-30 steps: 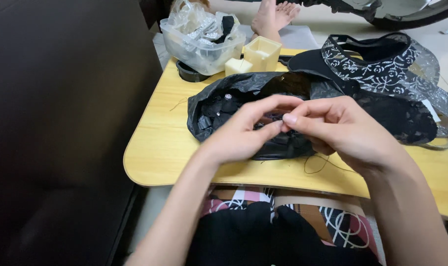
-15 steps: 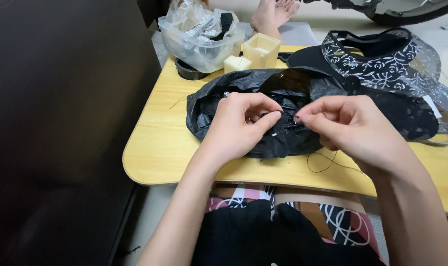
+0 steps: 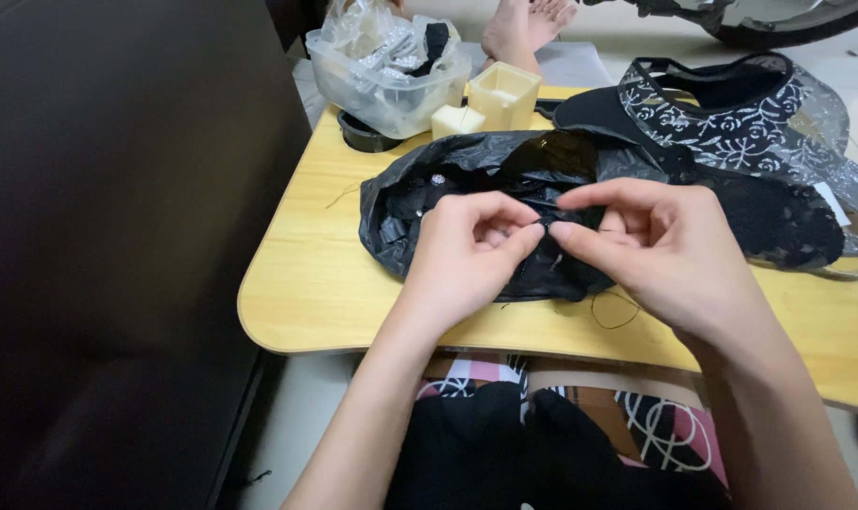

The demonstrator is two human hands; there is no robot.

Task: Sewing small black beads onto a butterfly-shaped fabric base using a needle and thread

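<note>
Two hands, left hand (image 3: 471, 247) and right hand (image 3: 651, 250), meet fingertip to fingertip, both pinching the black fabric (image 3: 542, 194) directly beneath them.

Bare bench (image 3: 306, 283) is lying open left of the black fabric (image 3: 467, 189); a clear tub (image 3: 391, 85) and cream blocks (image 3: 490, 99) are crowding the far edge.
</note>
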